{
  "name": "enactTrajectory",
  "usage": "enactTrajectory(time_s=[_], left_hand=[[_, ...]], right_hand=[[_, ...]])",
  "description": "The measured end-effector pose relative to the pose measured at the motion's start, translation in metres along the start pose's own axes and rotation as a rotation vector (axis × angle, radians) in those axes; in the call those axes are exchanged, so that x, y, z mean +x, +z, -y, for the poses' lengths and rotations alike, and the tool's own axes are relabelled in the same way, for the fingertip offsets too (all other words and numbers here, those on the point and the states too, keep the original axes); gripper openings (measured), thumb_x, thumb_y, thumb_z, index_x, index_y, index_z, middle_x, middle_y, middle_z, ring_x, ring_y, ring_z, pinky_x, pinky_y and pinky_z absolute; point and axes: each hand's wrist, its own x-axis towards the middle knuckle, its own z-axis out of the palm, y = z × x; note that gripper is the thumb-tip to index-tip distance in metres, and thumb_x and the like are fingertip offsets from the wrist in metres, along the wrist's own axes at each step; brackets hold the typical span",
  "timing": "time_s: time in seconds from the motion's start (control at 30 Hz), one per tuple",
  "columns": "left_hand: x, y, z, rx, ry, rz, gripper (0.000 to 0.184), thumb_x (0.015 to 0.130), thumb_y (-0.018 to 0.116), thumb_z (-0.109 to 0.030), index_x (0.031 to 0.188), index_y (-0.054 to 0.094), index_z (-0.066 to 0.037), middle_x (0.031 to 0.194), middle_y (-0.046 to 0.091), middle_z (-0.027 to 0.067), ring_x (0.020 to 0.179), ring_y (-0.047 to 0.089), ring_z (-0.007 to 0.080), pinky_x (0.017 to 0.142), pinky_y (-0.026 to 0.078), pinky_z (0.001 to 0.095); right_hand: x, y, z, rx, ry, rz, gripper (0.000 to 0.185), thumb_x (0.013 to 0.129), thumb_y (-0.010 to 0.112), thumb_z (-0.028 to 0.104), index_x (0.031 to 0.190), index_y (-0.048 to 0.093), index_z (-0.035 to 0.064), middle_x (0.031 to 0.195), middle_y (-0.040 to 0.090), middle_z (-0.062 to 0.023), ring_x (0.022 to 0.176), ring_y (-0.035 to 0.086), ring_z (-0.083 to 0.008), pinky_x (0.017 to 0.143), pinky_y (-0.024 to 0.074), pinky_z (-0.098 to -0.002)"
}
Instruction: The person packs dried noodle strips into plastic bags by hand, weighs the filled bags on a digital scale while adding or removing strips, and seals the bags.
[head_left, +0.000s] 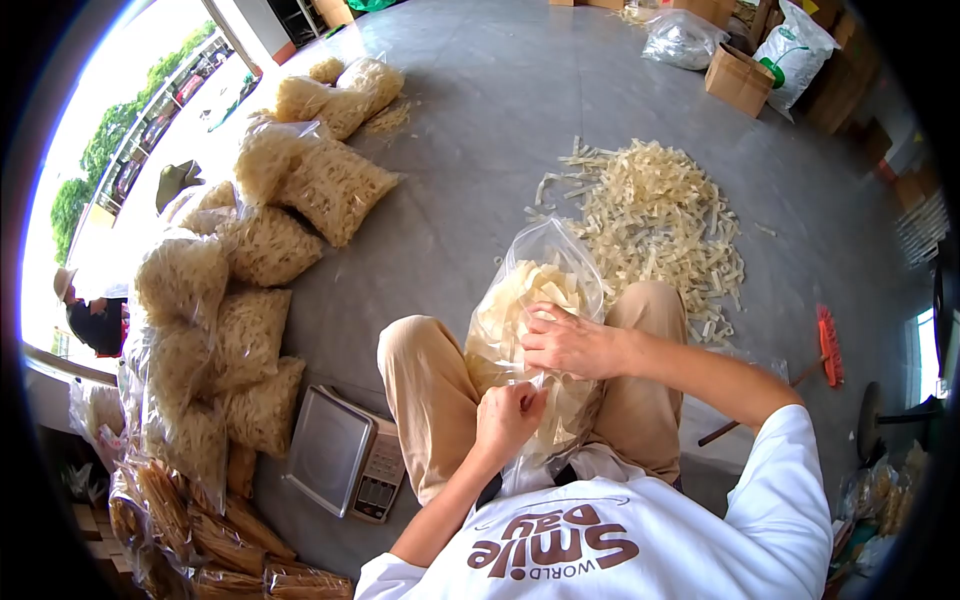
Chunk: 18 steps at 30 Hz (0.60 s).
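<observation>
A clear plastic bag [490, 320] filled with pale flat strips stands between the person's knees, its mouth open away from the body. My left hand [510, 418] is closed on the near side of the bag, pinching its plastic. My right hand [562, 342] lies over the strips at the bag's right side, fingers curled against them; the fingertips are partly hidden among strips and plastic. Beyond the bag, a loose pile of the same strips [655, 215] spreads over the grey floor.
Filled bags [265, 245] are heaped along the left. A scale [345, 455] sits beside the left knee. At right lies a red broom [829, 345]. A cardboard box [738, 80] and white sack [797, 52] stand at back right. Another person [95, 315] is at far left.
</observation>
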Motion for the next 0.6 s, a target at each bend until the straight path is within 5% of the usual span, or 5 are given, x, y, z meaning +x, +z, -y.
enactTrajectory(time_s=[0.13,0.33,0.6], left_hand=[[0.008,-0.007,-0.006,-0.065,-0.082,0.065,0.027,0.080,0.063,-0.017,0.061,0.055,0.001,0.047,0.047,0.0145,0.042,0.048,0.0322,0.044,0.038,0.0373],[0.013,0.007,0.001,0.026,0.138,-0.087,0.019,0.077,0.061,-0.011,0.062,0.056,-0.001,0.048,0.048,0.0164,0.044,0.052,0.0324,0.046,0.041,0.0384],[0.008,0.006,-0.006,0.027,0.108,-0.086,0.008,0.076,0.058,-0.009,0.071,0.062,-0.005,0.053,0.055,0.0153,0.050,0.058,0.0333,0.049,0.046,0.0408]], right_hand=[[-0.004,0.003,0.004,-0.077,0.014,-0.032,0.012,0.075,0.054,0.007,0.086,0.061,0.0093,0.084,0.052,-0.0018,0.096,0.050,-0.0187,0.106,0.0272,-0.0443],[-0.007,0.003,0.011,-0.118,0.067,-0.079,0.012,0.075,0.058,0.009,0.086,0.061,0.0103,0.089,0.053,-0.0015,0.100,0.050,-0.0176,0.108,0.0241,-0.0455],[-0.005,0.001,0.007,0.145,0.101,0.035,0.016,0.069,0.060,0.003,0.084,0.060,0.0096,0.089,0.052,-0.0025,0.098,0.050,-0.0197,0.108,0.0212,-0.0481]])
